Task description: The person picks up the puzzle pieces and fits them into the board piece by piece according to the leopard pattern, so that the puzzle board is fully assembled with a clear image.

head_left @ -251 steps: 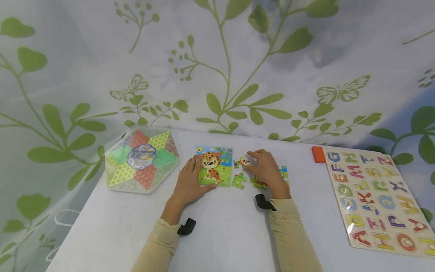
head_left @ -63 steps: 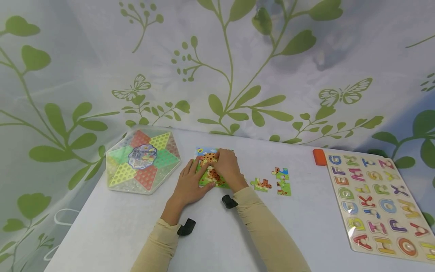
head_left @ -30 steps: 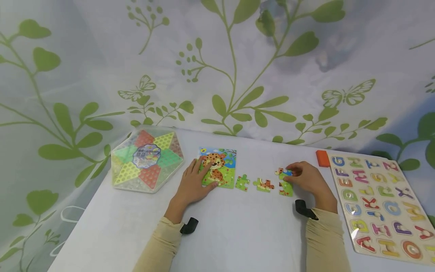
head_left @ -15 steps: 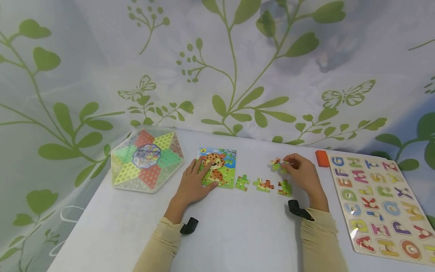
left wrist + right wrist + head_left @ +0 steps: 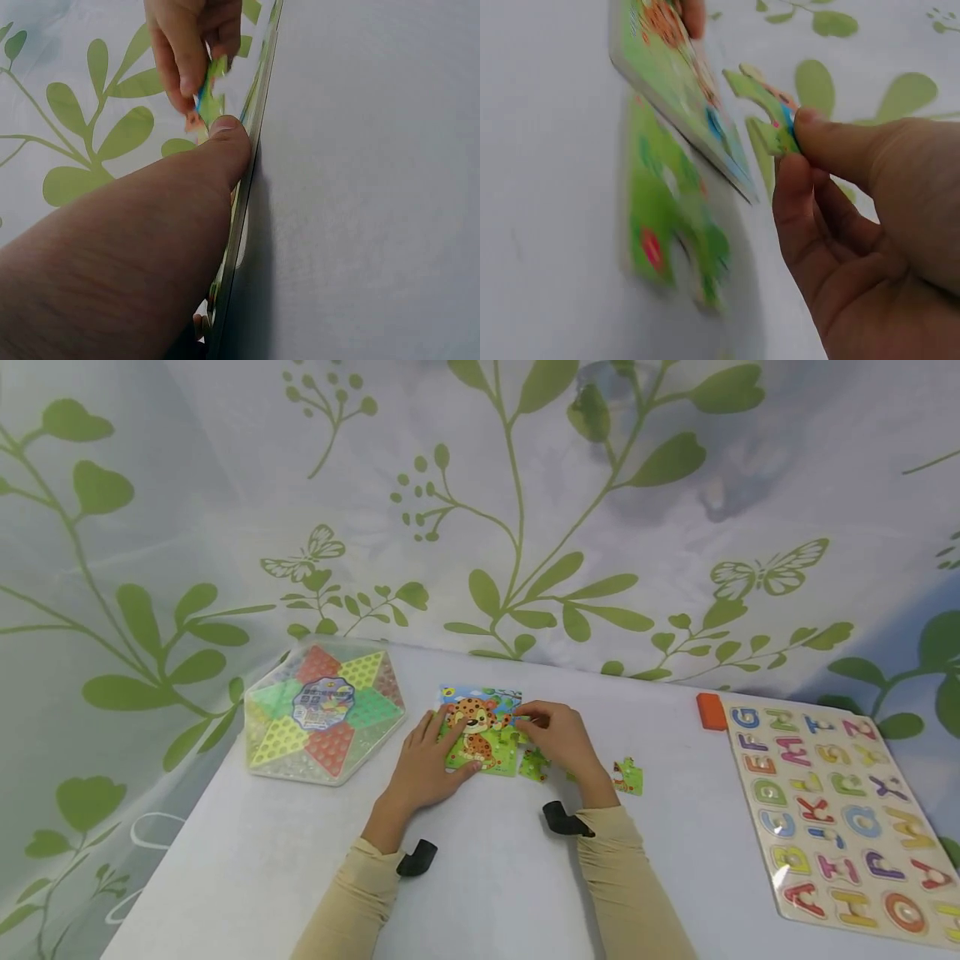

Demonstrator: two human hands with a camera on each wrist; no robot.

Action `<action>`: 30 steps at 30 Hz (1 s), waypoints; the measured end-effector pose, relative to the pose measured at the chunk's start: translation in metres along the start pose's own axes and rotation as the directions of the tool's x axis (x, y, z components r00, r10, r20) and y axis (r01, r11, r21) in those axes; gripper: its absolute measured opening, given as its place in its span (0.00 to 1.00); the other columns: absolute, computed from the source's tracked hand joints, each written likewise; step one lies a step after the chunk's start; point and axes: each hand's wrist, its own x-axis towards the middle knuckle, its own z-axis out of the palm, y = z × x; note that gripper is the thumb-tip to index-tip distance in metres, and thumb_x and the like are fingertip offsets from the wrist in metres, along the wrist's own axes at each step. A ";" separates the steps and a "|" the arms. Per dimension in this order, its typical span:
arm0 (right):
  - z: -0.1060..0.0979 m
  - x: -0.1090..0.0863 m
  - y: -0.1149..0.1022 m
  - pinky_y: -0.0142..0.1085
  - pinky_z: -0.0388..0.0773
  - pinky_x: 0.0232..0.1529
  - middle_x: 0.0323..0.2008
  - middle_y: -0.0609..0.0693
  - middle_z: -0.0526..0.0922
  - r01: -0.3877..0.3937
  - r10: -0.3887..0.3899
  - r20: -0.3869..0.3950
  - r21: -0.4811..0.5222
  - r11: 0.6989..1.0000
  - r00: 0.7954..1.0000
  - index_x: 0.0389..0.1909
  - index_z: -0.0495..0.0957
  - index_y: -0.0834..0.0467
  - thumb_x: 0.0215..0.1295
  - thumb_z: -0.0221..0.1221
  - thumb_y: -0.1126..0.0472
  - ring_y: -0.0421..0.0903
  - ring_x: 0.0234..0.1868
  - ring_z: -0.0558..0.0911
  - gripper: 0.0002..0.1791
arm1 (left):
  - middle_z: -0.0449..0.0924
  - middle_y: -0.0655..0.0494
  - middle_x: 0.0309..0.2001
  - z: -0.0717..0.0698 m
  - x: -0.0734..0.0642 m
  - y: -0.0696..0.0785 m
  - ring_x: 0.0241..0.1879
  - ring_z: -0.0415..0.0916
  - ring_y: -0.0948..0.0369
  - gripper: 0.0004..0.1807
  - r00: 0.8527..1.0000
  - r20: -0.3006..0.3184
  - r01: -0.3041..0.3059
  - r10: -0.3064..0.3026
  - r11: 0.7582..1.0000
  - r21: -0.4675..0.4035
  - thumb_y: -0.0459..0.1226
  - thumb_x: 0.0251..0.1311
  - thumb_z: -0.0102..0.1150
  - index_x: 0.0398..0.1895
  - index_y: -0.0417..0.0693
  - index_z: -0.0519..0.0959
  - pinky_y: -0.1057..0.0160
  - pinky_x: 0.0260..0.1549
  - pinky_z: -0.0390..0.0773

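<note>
A square leopard puzzle (image 5: 491, 758) lies on the white table, with my left hand (image 5: 420, 770) resting flat over its left side, fingers spread and thumb along the lower edge. My right hand (image 5: 564, 739) pinches a puzzle piece (image 5: 769, 112) between thumb and fingertips, green with a bit of blue and orange. In the head view this piece overlaps the puzzle's right edge. Just right of the puzzle lies a green puzzle piece (image 5: 533, 766), and further right a green-and-red one (image 5: 628, 777). Another loose piece is mostly hidden under my right hand.
On the left lies a hexagonal game board (image 5: 324, 710) with coloured triangles. At the right are a wooden alphabet board (image 5: 840, 810) and a small orange-red block (image 5: 711, 712). A leaf-patterned curtain (image 5: 495, 510) hangs behind the table.
My right hand picked up the blue-and-green piece from the right-hand loose pieces and carried it left to the puzzle's right edge. My left hand stays on the puzzle.
</note>
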 end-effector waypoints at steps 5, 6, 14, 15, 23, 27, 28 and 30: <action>0.025 0.008 -0.007 0.40 0.80 0.38 0.44 0.50 0.87 -0.014 0.013 -0.011 -0.055 0.998 1.000 0.51 0.86 0.49 0.72 0.62 0.54 0.47 0.42 0.84 0.11 | 0.43 0.47 0.84 0.002 0.000 0.000 0.82 0.41 0.41 0.44 1.000 0.004 -0.003 0.003 1.000 0.019 0.63 0.67 0.57 0.81 0.58 0.59 0.34 0.75 0.54; 0.029 0.010 -0.009 0.40 0.80 0.38 0.43 0.51 0.86 -0.016 0.015 -0.016 -0.067 0.998 1.000 0.51 0.87 0.50 0.73 0.62 0.54 0.47 0.41 0.83 0.11 | 0.44 0.47 0.84 0.001 -0.001 0.000 0.82 0.41 0.41 0.44 1.000 0.002 -0.002 0.002 1.000 0.022 0.62 0.67 0.57 0.81 0.58 0.59 0.34 0.75 0.54; 0.040 0.015 -0.022 0.40 0.78 0.36 0.42 0.54 0.82 -0.026 0.013 -0.070 -0.179 0.984 0.997 0.47 0.87 0.55 0.72 0.63 0.58 0.47 0.37 0.78 0.09 | 0.44 0.46 0.83 -0.002 -0.001 0.000 0.82 0.41 0.41 0.43 1.000 -0.005 -0.006 0.006 1.000 0.018 0.62 0.67 0.57 0.81 0.58 0.60 0.35 0.75 0.53; 0.040 0.015 -0.024 0.41 0.79 0.38 0.43 0.54 0.81 -0.032 0.019 -0.071 -0.194 0.980 0.997 0.47 0.87 0.56 0.71 0.63 0.58 0.47 0.38 0.79 0.09 | 0.44 0.47 0.84 -0.002 -0.001 -0.001 0.82 0.41 0.41 0.43 1.000 0.001 -0.001 0.001 1.000 0.021 0.63 0.67 0.57 0.81 0.58 0.59 0.35 0.76 0.53; 0.039 0.013 -0.034 0.44 0.81 0.46 0.47 0.56 0.81 -0.078 0.065 -0.059 -0.241 0.967 0.996 0.48 0.84 0.59 0.71 0.64 0.58 0.51 0.45 0.81 0.11 | 0.42 0.48 0.84 -0.001 0.000 -0.002 0.82 0.40 0.42 0.44 1.000 0.008 0.006 -0.007 1.000 0.025 0.63 0.67 0.56 0.81 0.60 0.58 0.36 0.76 0.52; 0.038 0.012 -0.031 0.44 0.82 0.47 0.47 0.56 0.81 -0.067 0.059 -0.043 -0.213 0.975 0.997 0.49 0.83 0.59 0.71 0.64 0.57 0.51 0.46 0.82 0.12 | 0.43 0.48 0.84 -0.001 0.000 -0.002 0.82 0.40 0.42 0.43 1.000 0.005 0.002 -0.002 1.000 0.014 0.63 0.67 0.56 0.81 0.59 0.59 0.35 0.76 0.52; 0.037 0.011 -0.030 0.44 0.82 0.47 0.47 0.56 0.81 -0.065 0.059 -0.038 -0.196 0.978 0.998 0.49 0.83 0.59 0.71 0.64 0.57 0.51 0.47 0.82 0.12 | 0.43 0.48 0.84 -0.001 -0.001 -0.002 0.82 0.40 0.42 0.44 1.000 0.008 0.003 -0.003 1.000 0.014 0.63 0.67 0.56 0.81 0.59 0.58 0.35 0.76 0.52; 0.034 0.009 -0.027 0.45 0.82 0.48 0.48 0.55 0.82 -0.068 0.065 -0.026 -0.151 0.986 0.998 0.50 0.83 0.58 0.71 0.64 0.56 0.51 0.47 0.83 0.13 | 0.43 0.48 0.84 0.000 -0.001 -0.002 0.82 0.40 0.42 0.44 1.000 0.005 0.004 -0.004 1.000 0.010 0.63 0.67 0.57 0.81 0.58 0.58 0.35 0.76 0.52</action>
